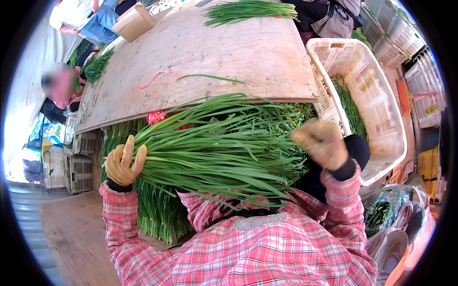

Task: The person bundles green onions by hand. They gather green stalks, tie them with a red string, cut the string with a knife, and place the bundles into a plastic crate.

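My left hand (125,161), in a tan glove, grips the pale stem end of a large bunch of Chinese chives (214,150). The long green leaves fan out to the right, over my lap and below the edge of the wooden board. My right hand (320,143), gloved as well and blurred, is off the leaf tips at the right; its fingers look curled, but whether they hold anything cannot be told. Loose leaves (286,118) lie in a heap beyond the bunch. A red ribbon (157,79) and one single leaf (211,77) rest on the board.
The wooden board (214,46) spans the front, with a chive bundle (250,11) at its far edge and a cardboard box (133,22). A white plastic crate (386,121) with greens stands right. Tied bundles (161,214) stand below my left hand. Other people sit around the board.
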### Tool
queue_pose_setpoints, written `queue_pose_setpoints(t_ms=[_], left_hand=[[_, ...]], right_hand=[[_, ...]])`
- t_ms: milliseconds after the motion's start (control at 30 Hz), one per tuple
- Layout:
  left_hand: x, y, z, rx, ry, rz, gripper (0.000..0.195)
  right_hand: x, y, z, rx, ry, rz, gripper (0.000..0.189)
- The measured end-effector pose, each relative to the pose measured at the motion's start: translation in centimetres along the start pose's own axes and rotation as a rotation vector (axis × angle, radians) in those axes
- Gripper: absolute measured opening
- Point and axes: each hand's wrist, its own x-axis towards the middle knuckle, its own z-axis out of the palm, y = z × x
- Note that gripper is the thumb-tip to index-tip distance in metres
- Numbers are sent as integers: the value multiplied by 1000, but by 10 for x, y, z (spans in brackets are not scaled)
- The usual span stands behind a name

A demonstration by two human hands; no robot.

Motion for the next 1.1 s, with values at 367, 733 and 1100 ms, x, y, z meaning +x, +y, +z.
queue_pose_setpoints(t_ms=[367,733,1100], left_hand=[[2,-7,-4,20,-30,-12,38],[9,-7,4,12,-28,13,44],[3,-6,7,21,-38,8,40]], right_hand=[[5,28,43,199,331,117,11],[10,23,85,-142,24,-50,16],[16,13,22,-95,179,-128,12]])
